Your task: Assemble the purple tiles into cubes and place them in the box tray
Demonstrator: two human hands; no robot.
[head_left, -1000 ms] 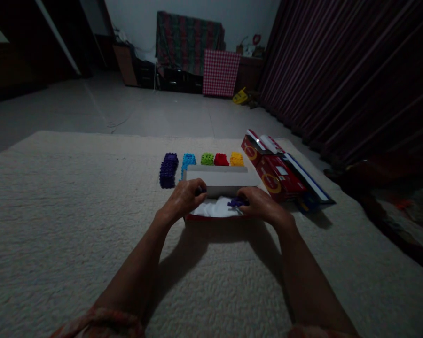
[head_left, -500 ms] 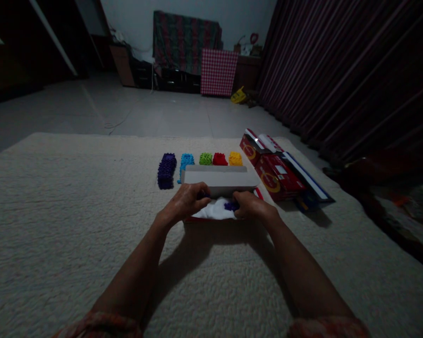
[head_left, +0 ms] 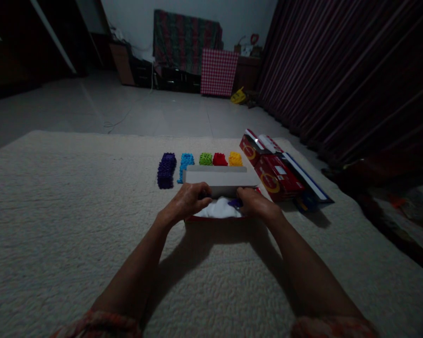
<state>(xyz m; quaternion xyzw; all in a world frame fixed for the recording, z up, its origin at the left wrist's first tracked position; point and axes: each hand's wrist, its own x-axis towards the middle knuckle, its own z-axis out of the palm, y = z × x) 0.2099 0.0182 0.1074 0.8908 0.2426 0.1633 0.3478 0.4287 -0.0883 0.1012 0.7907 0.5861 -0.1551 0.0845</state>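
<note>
An open box (head_left: 220,177), its pale flap raised at the back, lies on the quilted mat in front of me. White, soft-looking material (head_left: 219,209) fills the part of it that shows. My right hand (head_left: 256,203) is closed at the right side of the box, pinching a small purple toothed piece (head_left: 234,203) over the white material. At the left side, my left hand (head_left: 191,201) has its thumb and fingers curled together; a dark purple bit shows between them, mostly hidden. Beyond the box stand stacks of purple (head_left: 167,171), blue (head_left: 186,164), green (head_left: 206,158), red (head_left: 220,159) and yellow (head_left: 235,158) pieces.
Red boxes (head_left: 280,180) lie to the right on the mat (head_left: 91,202), with a blue-edged box or lid (head_left: 308,178) beside them. Dark curtains (head_left: 324,70) hang at the right. A low cabinet (head_left: 176,79) and a red-checked cloth (head_left: 218,72) are across the tiled floor.
My right hand has shifted slightly to the right with the purple piece, which has turned a little. The left hand has hardly moved.
</note>
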